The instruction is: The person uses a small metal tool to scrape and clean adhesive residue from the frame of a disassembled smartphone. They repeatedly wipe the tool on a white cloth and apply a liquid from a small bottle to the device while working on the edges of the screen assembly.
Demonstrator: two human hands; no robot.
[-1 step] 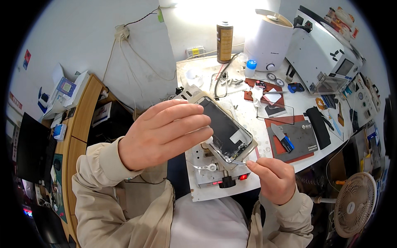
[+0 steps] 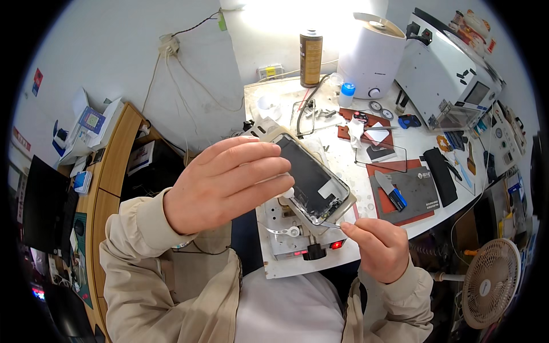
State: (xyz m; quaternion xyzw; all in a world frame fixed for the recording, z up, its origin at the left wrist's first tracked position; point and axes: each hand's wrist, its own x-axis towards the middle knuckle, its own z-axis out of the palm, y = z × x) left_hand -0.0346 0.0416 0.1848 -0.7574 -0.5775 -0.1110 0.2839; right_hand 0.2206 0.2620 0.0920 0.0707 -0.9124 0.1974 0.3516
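A: Head view: what's biggest here?

B: The white workbench [image 2: 366, 171], running from the wall toward the person, with a white box-shaped machine [image 2: 446, 80] at its far right corner and a white round-lidded appliance [image 2: 372, 57] just left of that.

A: Anything else sizeable?

B: A white fan [image 2: 492, 283] stands low at the right, off the bench. A dark mat [image 2: 417, 191] lies on a red pad near the bench's right edge, with a blue-handled scraper [image 2: 390, 191] on it. A brown can [image 2: 311, 50] stands at the back by the wall.

A: And the hands?

B: The left hand [image 2: 229, 183] is raised above the bench, fingers closed round the long edge of an opened phone [image 2: 311, 177], holding it tilted. The phone sits between the 2 hands, over a small heated fixture [image 2: 297, 240] with a red light.

A: The right?

B: The right hand [image 2: 374, 243] is pinched shut on thin metal tweezers [image 2: 333, 225], whose tip touches the phone's lower corner.
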